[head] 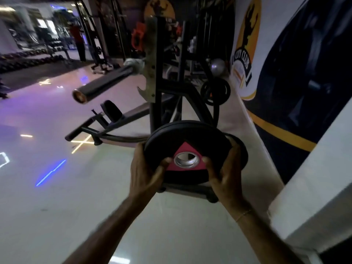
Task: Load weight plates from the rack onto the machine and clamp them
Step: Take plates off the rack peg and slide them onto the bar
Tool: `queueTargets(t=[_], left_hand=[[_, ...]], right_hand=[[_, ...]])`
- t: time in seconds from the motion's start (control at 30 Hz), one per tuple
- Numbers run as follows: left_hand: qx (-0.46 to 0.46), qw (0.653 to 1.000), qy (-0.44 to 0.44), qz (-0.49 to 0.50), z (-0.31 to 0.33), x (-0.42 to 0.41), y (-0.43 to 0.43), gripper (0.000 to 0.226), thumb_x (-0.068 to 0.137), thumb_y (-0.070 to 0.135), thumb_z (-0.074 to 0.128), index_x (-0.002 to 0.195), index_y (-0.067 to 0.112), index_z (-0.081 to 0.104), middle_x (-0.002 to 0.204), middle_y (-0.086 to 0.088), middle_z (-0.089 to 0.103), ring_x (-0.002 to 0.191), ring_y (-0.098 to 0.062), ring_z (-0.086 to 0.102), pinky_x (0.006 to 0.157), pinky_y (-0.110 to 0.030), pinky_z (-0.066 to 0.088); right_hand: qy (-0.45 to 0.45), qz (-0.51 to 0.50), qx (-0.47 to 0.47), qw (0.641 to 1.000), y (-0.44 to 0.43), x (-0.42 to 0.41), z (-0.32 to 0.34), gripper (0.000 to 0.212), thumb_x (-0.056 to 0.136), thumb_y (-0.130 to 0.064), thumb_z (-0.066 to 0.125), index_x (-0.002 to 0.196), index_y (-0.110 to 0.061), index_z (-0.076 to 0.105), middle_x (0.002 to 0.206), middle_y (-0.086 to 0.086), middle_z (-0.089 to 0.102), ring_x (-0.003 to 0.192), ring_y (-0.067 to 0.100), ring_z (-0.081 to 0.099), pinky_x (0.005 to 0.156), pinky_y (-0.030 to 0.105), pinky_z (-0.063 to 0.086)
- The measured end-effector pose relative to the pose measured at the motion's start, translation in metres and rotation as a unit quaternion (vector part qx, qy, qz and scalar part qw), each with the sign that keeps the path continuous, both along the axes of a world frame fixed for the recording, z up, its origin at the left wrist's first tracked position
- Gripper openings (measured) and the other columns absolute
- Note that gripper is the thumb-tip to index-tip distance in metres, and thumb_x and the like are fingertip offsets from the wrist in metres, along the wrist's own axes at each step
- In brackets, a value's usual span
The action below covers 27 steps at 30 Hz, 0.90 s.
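Down low in front of the rack, a black weight plate with a red triangle around its metal centre hole is gripped by both hands. The left hand is wrapped round the plate's left edge, thumb laid on the face beside the hole. The right hand is closed on the right edge, thumb likewise pressed near the hole. Just behind the plate, another dark plate is seen on the rack. Up and to the left, the bare sleeve of a bar is pointed towards the camera, well apart from the held plate. A smaller plate is hung higher on the rack, near the painted wall.
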<state>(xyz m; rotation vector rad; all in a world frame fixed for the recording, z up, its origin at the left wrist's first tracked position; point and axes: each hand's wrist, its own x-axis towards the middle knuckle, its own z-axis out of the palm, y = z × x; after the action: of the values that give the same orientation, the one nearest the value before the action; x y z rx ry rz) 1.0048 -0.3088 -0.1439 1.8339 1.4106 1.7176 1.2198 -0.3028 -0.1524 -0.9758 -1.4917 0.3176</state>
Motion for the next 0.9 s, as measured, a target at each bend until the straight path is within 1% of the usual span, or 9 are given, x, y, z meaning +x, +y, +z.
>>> queueTargets(t=[0.07,0.17,0.23,0.37,0.43,0.5,0.63,0.8,0.9], left_hand=[[0.027,1.000,0.001,0.006,0.018,-0.026,-0.005,0.063,0.082,0.047,0.069,0.128,0.009,0.049,0.118,-0.001,0.062,0.109,-0.014,0.063,0.081,-0.042,0.059],[0.062,0.998,-0.002,0.018,0.043,-0.065,-0.011,0.069,0.081,0.053,0.068,0.127,0.005,0.049,0.114,0.001,0.060,0.106,-0.003,0.061,0.078,-0.027,0.058],[0.082,0.996,0.000,0.024,0.057,-0.097,-0.013,0.078,0.080,0.066,0.065,0.125,0.004,0.049,0.111,0.002,0.059,0.105,0.003,0.060,0.077,-0.014,0.053],[0.090,0.995,0.004,0.047,0.078,-0.175,-0.004,0.074,0.075,0.076,0.061,0.116,0.016,0.047,0.105,-0.003,0.061,0.097,0.005,0.059,0.071,-0.005,0.046],[0.092,0.994,0.014,0.060,0.085,-0.213,0.006,0.068,0.074,0.071,0.066,0.114,0.019,0.046,0.103,-0.002,0.060,0.095,0.011,0.057,0.070,-0.003,0.044],[0.087,0.994,0.020,0.061,0.092,-0.245,0.020,0.064,0.074,0.064,0.067,0.115,0.020,0.045,0.103,0.001,0.059,0.095,0.012,0.056,0.070,-0.002,0.042],[0.073,0.996,0.033,0.041,0.107,-0.289,0.057,0.061,0.076,0.065,0.064,0.115,0.022,0.045,0.102,0.003,0.059,0.093,0.003,0.057,0.067,-0.006,0.042],[0.041,0.998,0.040,-0.007,0.110,-0.314,0.098,0.070,0.076,0.067,0.059,0.122,0.015,0.046,0.110,-0.003,0.060,0.099,-0.014,0.060,0.071,-0.026,0.052],[0.030,0.999,0.031,-0.031,0.104,-0.322,0.114,0.069,0.078,0.068,0.061,0.123,0.017,0.046,0.111,-0.001,0.060,0.102,-0.016,0.062,0.076,-0.042,0.058]], right_hand=[[-0.007,0.005,0.017,1.000,0.002,-0.023,0.015,0.078,0.089,-0.071,0.051,0.151,-0.029,0.029,0.145,-0.020,0.043,0.133,-0.011,0.044,0.104,0.011,0.044],[0.007,0.039,0.023,0.999,0.005,-0.065,0.037,0.084,0.089,-0.072,0.051,0.152,-0.021,0.027,0.151,0.005,0.044,0.134,0.002,0.049,0.103,0.012,0.045],[0.008,0.049,0.041,0.998,0.008,-0.101,0.049,0.079,0.089,-0.071,0.050,0.151,-0.028,0.027,0.148,0.001,0.043,0.131,-0.008,0.046,0.101,0.007,0.042],[0.023,0.056,0.061,0.996,0.021,-0.183,0.064,0.066,0.091,-0.065,0.055,0.146,-0.050,0.023,0.141,-0.018,0.042,0.133,-0.001,0.047,0.105,0.024,0.048],[0.034,0.063,0.065,0.995,0.030,-0.222,0.070,0.072,0.091,-0.066,0.053,0.149,-0.031,0.029,0.140,-0.013,0.044,0.129,-0.008,0.046,0.101,0.013,0.045],[0.040,0.067,0.060,0.995,0.043,-0.256,0.078,0.079,0.091,-0.066,0.052,0.147,-0.015,0.032,0.141,0.004,0.047,0.127,-0.001,0.051,0.098,0.009,0.043],[0.032,0.035,0.043,0.998,0.074,-0.298,0.095,0.091,0.088,-0.071,0.050,0.151,-0.009,0.029,0.143,0.011,0.045,0.127,0.009,0.049,0.098,0.006,0.041],[0.010,-0.045,0.055,0.997,0.097,-0.323,0.103,0.079,0.086,-0.047,0.062,0.146,-0.001,0.037,0.135,0.006,0.044,0.119,-0.022,0.039,0.092,-0.002,0.036],[0.022,-0.036,0.046,0.998,0.107,-0.328,0.096,0.080,0.086,-0.063,0.057,0.147,-0.018,0.033,0.138,0.003,0.046,0.125,-0.003,0.050,0.092,0.008,0.047]])
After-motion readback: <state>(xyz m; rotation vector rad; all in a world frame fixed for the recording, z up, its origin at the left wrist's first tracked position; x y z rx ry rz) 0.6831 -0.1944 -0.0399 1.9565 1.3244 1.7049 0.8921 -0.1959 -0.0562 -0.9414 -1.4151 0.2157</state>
